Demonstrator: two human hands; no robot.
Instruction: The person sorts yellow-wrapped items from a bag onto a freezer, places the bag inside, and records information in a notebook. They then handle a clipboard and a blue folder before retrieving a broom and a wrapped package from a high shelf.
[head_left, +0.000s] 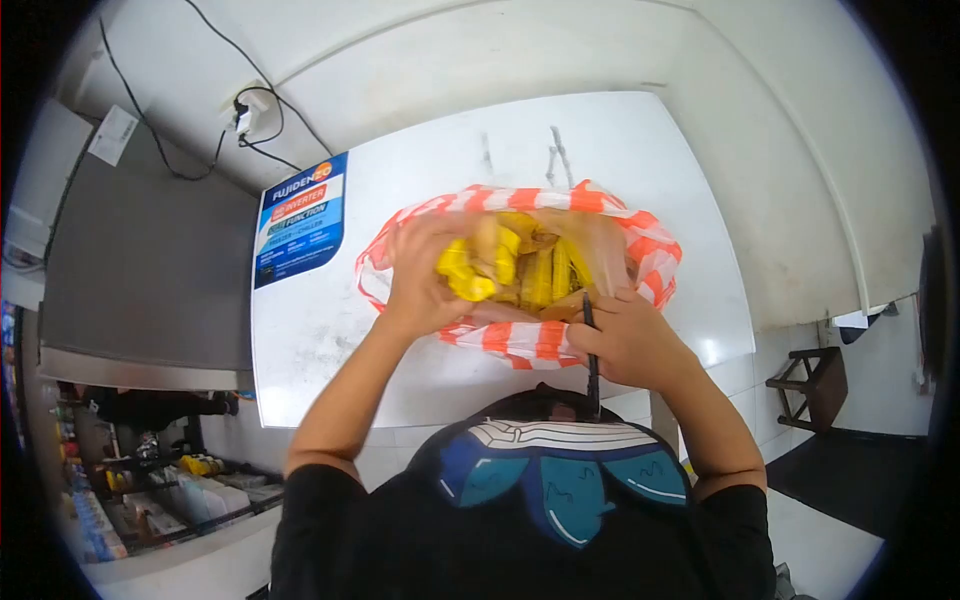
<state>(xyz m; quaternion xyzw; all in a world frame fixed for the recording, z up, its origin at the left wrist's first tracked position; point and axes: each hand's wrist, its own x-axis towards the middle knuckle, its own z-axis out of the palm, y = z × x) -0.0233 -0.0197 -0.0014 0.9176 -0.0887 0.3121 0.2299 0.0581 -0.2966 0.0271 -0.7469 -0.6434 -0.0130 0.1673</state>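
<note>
A red-and-white striped plastic bag (510, 340) lies spread open on the white freezer top (420, 390). Inside it are several yellow packets (540, 277), packed close together. My left hand (425, 270) reaches into the bag's left side, its fingers closed around a bright yellow packet (462, 272); motion blurs the fingertips. At the right front rim is my right hand (630, 340), closed on a black pen (592, 350) that points down toward my shirt. Its fingertips also touch the bag's edge. The bottom of the bag is hidden.
A blue Fujidenzo sticker (300, 220) marks the freezer's left corner. Beyond it stands a grey appliance (150, 260), with black cords running to a wall outlet (250, 110). Shelves of goods (180, 490) are at lower left; a brown wooden stool (815, 388) is at right.
</note>
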